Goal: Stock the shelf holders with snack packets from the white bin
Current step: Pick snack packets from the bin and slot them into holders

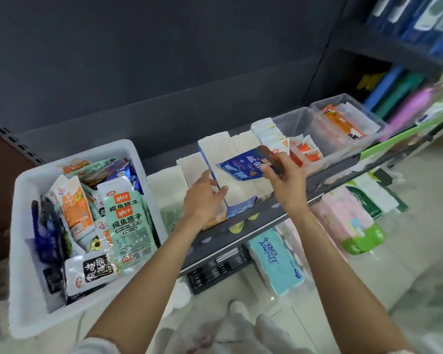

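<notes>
Right hand pinches blue foil snack packet; left hand, fingers relaxed, steadies blue-edged cardboard shelf holder. Lower packet upright into the holder's open slot.

A single wide-angle camera sat on the person's head and looked forward and steeply down, close enough that both forearms ran up from the bottom edge to the left hand and right hand near mid-frame. It faced a dark shelf with a grey back panel, with the white bin at lower left and the floor at lower right. The edges of the view were bent and blurred.
</notes>
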`<state>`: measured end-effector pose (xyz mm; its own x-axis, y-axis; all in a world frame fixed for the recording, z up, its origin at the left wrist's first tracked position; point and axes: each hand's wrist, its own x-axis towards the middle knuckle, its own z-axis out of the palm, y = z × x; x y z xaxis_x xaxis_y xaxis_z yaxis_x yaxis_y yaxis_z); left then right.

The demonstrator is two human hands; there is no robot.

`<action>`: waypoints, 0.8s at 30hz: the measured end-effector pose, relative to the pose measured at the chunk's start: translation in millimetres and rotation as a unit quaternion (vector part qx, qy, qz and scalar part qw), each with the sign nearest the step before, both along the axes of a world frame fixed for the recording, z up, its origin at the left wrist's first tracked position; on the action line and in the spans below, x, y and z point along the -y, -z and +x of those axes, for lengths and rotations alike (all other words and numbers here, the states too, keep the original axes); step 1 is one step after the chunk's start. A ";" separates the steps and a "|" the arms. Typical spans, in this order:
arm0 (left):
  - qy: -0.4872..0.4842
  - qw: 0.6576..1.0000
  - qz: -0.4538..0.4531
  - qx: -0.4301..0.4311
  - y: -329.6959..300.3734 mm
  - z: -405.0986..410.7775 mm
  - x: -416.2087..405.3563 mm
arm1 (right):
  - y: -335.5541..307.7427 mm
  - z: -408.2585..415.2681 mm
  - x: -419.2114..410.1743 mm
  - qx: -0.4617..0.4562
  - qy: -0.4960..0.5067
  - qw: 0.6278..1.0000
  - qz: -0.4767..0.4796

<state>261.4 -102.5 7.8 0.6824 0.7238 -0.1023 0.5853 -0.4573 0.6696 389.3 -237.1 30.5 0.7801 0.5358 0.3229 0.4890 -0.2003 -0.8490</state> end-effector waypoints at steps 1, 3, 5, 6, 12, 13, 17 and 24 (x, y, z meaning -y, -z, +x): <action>-0.012 1.000 0.004 -0.003 2.9 6.9 1.7 | 5.6 3.1 -4.1 0.014 -0.025 0.999 -0.017; -0.034 0.999 0.013 -0.007 7.1 13.0 3.9 | 17.1 9.1 -8.5 0.056 -0.087 0.994 -0.040; -0.046 0.999 0.012 -0.012 12.4 11.5 4.7 | 27.3 13.9 -6.2 0.093 -0.167 0.979 -0.067; -0.049 0.999 0.009 -0.014 14.8 9.7 5.2 | 32.5 16.7 -3.4 0.116 -0.199 0.969 -0.092; -0.070 0.997 -0.004 0.012 18.0 7.4 11.3 | 54.5 28.2 7.7 0.259 -0.263 0.908 -0.199; -0.072 0.997 -0.008 0.013 16.8 7.5 12.4 | 54.8 28.1 7.9 0.271 -0.273 0.900 -0.207; -0.069 0.997 -0.014 0.011 13.0 8.2 15.2 | 48.9 26.3 10.2 0.302 -0.285 0.876 -0.245; 0.003 1.000 0.016 0.010 -25.3 -36.9 14.1 | -10.9 -11.5 6.5 0.005 -0.230 0.970 -0.076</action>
<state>224.5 -116.5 33.1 0.6879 0.7228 -0.0662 0.5696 -0.4811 0.6663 377.8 -243.6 41.3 0.4447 0.8684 0.2194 0.5646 -0.0816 -0.8213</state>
